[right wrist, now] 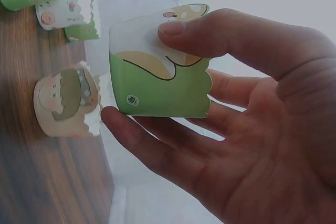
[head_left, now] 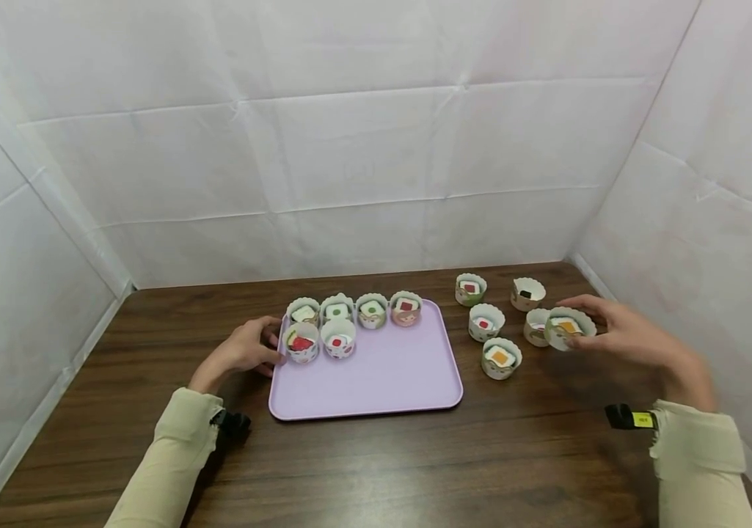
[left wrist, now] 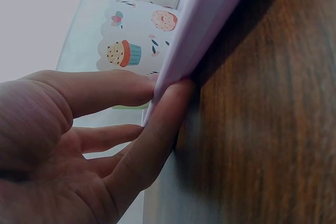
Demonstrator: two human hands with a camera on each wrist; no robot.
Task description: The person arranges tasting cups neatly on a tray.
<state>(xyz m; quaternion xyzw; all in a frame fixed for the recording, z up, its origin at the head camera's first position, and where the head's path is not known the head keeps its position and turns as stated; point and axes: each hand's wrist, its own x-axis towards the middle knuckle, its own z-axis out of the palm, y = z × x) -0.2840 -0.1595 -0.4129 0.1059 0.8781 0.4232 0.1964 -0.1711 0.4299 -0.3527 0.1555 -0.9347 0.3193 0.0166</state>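
My left hand pinches the left rim of a lilac tray between thumb and finger, clearly so in the left wrist view. Several scalloped paper baking cups stand on the tray in a back row. Two more, a cup with a red piece and a white cup, stand before them at the left. My right hand holds a green paper baking cup by its sides, thumb on one side and fingers on the other. A square white and orange piece shows inside it.
Right of the tray, several other paper cups stand on the brown wooden table, among them a cup with an orange-topped piece. A cup stands close beside the held one. White sheeting encloses the table's back and sides.
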